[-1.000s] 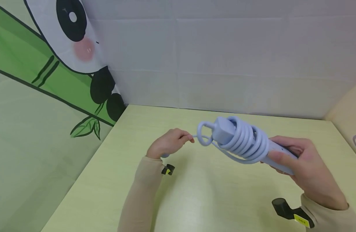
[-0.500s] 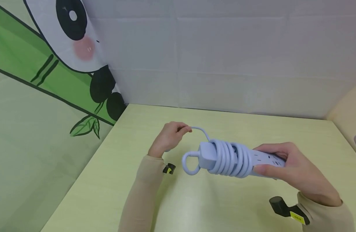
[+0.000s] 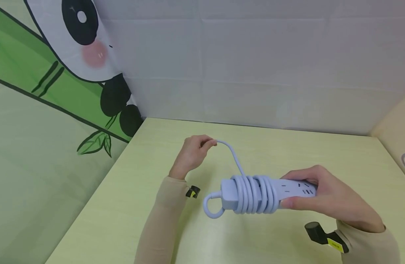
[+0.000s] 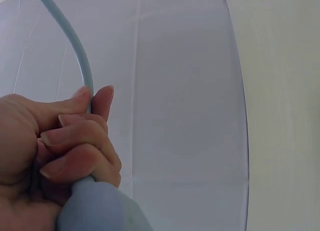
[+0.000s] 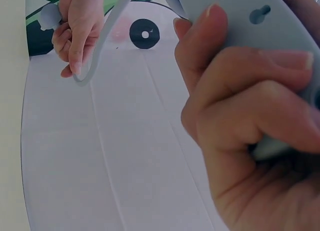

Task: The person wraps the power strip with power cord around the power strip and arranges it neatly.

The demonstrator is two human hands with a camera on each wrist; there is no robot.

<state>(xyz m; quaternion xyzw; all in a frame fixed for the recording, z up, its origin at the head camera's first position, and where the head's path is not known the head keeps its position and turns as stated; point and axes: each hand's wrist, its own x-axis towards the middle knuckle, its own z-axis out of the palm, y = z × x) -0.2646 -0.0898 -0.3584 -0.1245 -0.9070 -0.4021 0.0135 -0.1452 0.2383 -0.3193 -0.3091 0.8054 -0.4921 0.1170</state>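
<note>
A pale blue power strip (image 3: 295, 187) is held above the table, lying nearly level in the head view. My right hand (image 3: 334, 198) grips its right end, thumb along the near edge and fingers curled under its back. Several turns of power cord (image 3: 255, 194) are wound round its left part, and a short loop curls out of the left end. From the windings a free length rises to my left hand (image 3: 192, 154), which pinches it between thumb and forefinger. Below those curled fingers, a rounded pale blue end piece (image 4: 102, 208) sticks out in the left wrist view.
The light wood table (image 3: 176, 234) runs back to a pale hanging cloth (image 3: 255, 73). A cartoon panda and bamboo print (image 3: 83, 55) covers the left side. Small black cameras sit on both wrists, the right wrist camera (image 3: 324, 234) close to the table's near side.
The right hand has brought the power strip lower and left, turning it from slanted to nearly level. The left hand has risen slightly, and a longer stretch of cord now spans to the windings.
</note>
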